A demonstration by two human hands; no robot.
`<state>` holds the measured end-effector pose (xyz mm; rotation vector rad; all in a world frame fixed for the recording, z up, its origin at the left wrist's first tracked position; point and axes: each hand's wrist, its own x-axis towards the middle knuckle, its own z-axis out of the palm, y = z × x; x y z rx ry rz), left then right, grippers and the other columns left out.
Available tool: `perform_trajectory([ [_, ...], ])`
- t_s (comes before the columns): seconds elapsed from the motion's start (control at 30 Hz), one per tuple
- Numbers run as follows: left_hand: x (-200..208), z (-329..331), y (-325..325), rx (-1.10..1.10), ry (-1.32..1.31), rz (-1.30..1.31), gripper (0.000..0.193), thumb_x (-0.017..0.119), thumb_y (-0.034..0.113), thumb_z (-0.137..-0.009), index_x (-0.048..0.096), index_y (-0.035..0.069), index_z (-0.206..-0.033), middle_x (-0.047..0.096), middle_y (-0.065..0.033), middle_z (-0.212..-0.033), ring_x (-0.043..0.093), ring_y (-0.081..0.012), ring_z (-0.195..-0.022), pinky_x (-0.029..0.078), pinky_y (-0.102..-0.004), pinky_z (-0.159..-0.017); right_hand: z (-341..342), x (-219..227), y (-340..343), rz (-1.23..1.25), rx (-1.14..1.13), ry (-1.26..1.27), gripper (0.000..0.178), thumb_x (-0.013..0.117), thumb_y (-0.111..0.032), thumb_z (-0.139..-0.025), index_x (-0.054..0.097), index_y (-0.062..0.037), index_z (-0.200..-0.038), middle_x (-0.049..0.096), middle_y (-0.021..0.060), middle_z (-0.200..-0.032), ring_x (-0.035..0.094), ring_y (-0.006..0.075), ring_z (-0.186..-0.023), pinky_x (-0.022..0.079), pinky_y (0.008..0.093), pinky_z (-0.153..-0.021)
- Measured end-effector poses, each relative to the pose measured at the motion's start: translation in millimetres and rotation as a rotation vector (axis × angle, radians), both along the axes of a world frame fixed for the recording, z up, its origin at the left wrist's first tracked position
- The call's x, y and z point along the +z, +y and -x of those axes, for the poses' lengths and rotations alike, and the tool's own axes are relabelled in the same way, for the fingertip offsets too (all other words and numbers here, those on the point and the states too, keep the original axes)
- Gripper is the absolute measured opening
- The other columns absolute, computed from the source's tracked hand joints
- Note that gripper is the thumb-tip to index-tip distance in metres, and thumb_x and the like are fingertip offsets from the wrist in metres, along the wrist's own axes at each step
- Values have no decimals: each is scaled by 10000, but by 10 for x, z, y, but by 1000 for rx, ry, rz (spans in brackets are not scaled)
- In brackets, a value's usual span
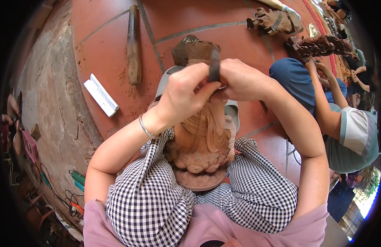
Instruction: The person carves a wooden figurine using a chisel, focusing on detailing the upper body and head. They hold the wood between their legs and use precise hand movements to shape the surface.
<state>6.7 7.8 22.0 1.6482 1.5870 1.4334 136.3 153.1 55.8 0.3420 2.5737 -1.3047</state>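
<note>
A carved wooden statue (200, 136) with draped folds and a petalled base stands between my knees, its base toward me. Above its upper part, my left hand (180, 94) is closed in a pinch, thumb and fingers together. Close beside it, my right hand (244, 80) is closed too, fingers curled under and mostly hidden. A narrow dark strip (214, 68), blurred at its upper end, sticks up between the two hands and is gripped by them; its material is unclear. Behind the hands, a brown wooden part (202, 49) shows next to a dark block (180, 53) with pale markings.
On the red tile floor lie a long wooden club (133, 45) and a white folded strip (101, 95), with sawdust around. A rough carved piece (276, 21) lies at the far right. Nearby, a co-worker holds a dark carving (320, 46). Green tools (77, 179) with cables lie left.
</note>
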Motion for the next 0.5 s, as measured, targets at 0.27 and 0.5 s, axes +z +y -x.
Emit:
perform_trajectory([
  [0.27, 84, 41, 33, 1, 68, -14, 174, 749, 25, -793, 618, -1, -904, 597, -127, -738, 611, -236, -627, 495, -349, -571, -40, 81, -105, 69, -102, 36, 279, 801, -154, -737, 720, -53, -984, 710, 173, -851, 696, 335, -831, 540, 419, -738],
  [0.5, -137, 222, 238, 67, 67, -56, 149, 751, 43, -818, 619, 6, -876, 605, -111, -711, 601, -206, -584, 487, -319, -542, 157, -11, -12, -94, -202, -111, 333, 758, -89, -767, 666, -42, -1084, 717, 144, -902, 690, 245, -822, 537, 363, -766],
])
